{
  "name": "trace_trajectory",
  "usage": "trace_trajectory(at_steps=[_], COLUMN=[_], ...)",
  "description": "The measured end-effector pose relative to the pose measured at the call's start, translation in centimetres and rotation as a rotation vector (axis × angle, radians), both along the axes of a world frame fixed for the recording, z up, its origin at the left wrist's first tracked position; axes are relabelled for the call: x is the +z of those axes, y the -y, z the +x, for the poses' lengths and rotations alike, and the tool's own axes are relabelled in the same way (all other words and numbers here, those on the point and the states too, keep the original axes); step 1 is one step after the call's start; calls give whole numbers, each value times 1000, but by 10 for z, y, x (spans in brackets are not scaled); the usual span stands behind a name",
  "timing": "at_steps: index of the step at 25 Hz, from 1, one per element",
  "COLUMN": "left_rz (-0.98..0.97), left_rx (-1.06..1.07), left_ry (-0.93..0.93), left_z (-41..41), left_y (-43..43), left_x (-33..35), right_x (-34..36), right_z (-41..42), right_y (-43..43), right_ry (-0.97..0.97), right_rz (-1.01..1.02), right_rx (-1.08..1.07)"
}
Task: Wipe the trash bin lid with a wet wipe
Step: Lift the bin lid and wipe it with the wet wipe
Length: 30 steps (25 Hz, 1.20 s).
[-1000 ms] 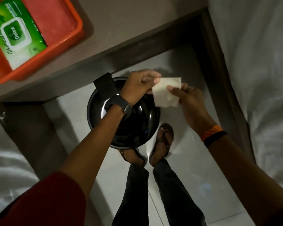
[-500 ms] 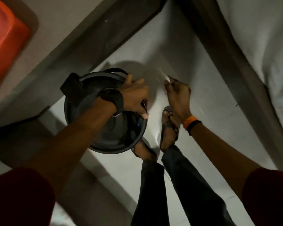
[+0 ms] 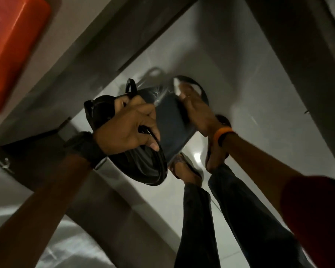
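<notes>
The left hand (image 3: pixel 128 124) curls its fingers (image 3: pixel 153 146) tight around the black bin rim (image 3: pixel 155 171). The right hand (image 3: pixel 196 111) presses the wet wipe (image 3: pixel 179 88) flat onto the tilted lid (image 3: pixel 172 120), fingers extended. An orange tray (image 3: pixel 17 45) sits on the grey surface (image 3: pixel 70 60) above the pale tiled floor (image 3: pixel 230 74).

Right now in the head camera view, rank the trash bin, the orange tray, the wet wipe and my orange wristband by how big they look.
1. trash bin
2. orange tray, though the frame edge cuts it off, so its rank against the bin is unsure
3. wet wipe, partly under the right hand
4. orange wristband
</notes>
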<state>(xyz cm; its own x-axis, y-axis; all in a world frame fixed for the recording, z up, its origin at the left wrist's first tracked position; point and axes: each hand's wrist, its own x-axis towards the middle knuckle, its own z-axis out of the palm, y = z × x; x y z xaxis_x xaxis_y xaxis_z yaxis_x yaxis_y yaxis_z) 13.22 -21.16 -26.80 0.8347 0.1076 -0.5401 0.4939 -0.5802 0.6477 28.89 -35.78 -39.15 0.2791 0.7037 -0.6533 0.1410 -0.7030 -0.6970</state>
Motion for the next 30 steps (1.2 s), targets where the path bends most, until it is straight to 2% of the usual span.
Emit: trace_trajectory(at_steps=[1, 2, 3, 5, 7, 8, 10, 12, 13, 16, 17, 18, 20, 21, 23, 26, 28, 30], left_rz=[12, 23, 31, 34, 31, 39, 70, 91, 96, 147, 165, 174, 185, 196, 208, 180, 144, 138], left_rx=[-11, -27, -37, -36, -32, -33, -54, -81, -95, -166, -188, -202, -246, -275, -318, -244, -181, -142], left_ry=[2, 5, 7, 16, 23, 23, 23, 28, 32, 39, 42, 49, 85, 106, 133, 90, 37, 17], left_z=[-6, -11, -16, -23, -33, -40, -55, -64, -68, -75, -76, -78, -75, -72, -67, -71, -78, -84], left_y=[6, 11, 15, 21, 24, 26, 30, 33, 34, 39, 41, 44, 50, 52, 54, 49, 43, 40], left_x=[-1, -2, -3, -6, -7, -8, -8, -10, -12, -13, -13, -13, -14, -15, -16, -13, -12, -13], right_x=[-9, -6, 6, 43, 44, 32, -6, -22, -16, 21, 16, 4, -20, -23, -2, 53, 60, 39], right_z=[6, 1, -14, -56, -61, -52, -18, -5, -16, -52, -47, -38, -14, -10, -28, -64, -58, -39], right_y=[-4, -4, 0, 17, 18, 6, -26, -48, -53, -44, -45, -51, -70, -77, -78, -43, -14, -2], right_ry=[9, -9, -40, -111, -117, -35, 131, 218, 178, -70, -54, 30, 210, 214, 103, -226, -185, -36], right_rz=[-113, -115, -25, 270, 384, 323, 18, -148, -126, 125, 142, 87, -162, -221, -132, 198, 346, 363], right_rx=[-74, -107, -69, 165, 348, 350, 278, 367, 434, 555, 581, 612, 592, 587, 616, 564, 719, 776])
